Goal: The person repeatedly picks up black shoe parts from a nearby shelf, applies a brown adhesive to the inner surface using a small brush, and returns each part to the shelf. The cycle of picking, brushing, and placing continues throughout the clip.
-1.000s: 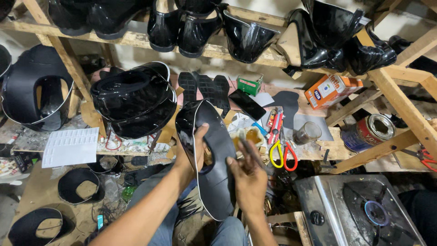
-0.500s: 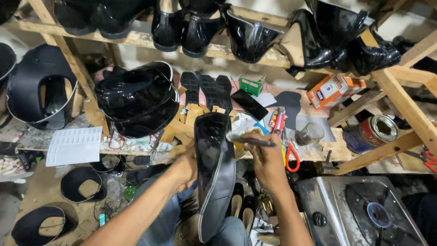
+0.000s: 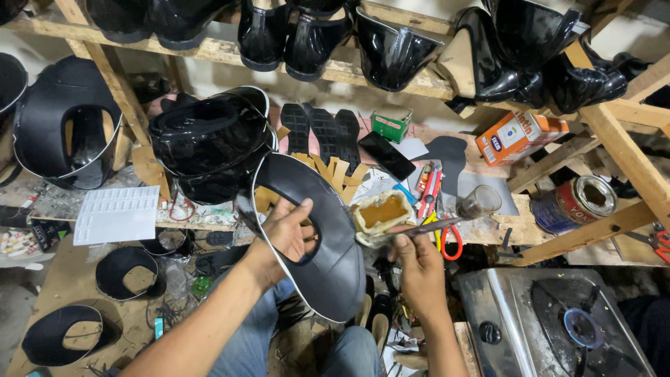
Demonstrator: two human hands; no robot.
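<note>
Upper (image 3: 328, 237), the black cut-out shoe piece, sits in our left hand (image 3: 289, 234), thumb hooked through its oval opening and fingers closed round the edge, so the piece is held tilted over our lap, just below the bench edge. Our right hand (image 3: 419, 262) is closed round a thin brush (image 3: 426, 227), pinched near its lower end, with the tip lying at the rim of the glue pot (image 3: 380, 213), which holds amber paste and stands on the bench just beside the upper.

To do this step well, we judge it best to load the tip lightly and wipe it on the pot rim, then keep the upper steady with the thumb so the paste goes only along the margin and not on the glossy face. Holding the piece close to the pot should spare drips on our jeans.

Further out, red-handled scissors (image 3: 447, 241) lie right of the pot, a small glass (image 3: 480, 202) beyond them, and a dark phone (image 3: 387, 155) behind. Stacked glossy uppers (image 3: 209, 143) rest to the left, a tin (image 3: 576, 202) to the right, and a gas burner (image 3: 558, 328) at lower right. Finished shoes (image 3: 286, 31) line the shelf (image 3: 391, 73) above.
</note>
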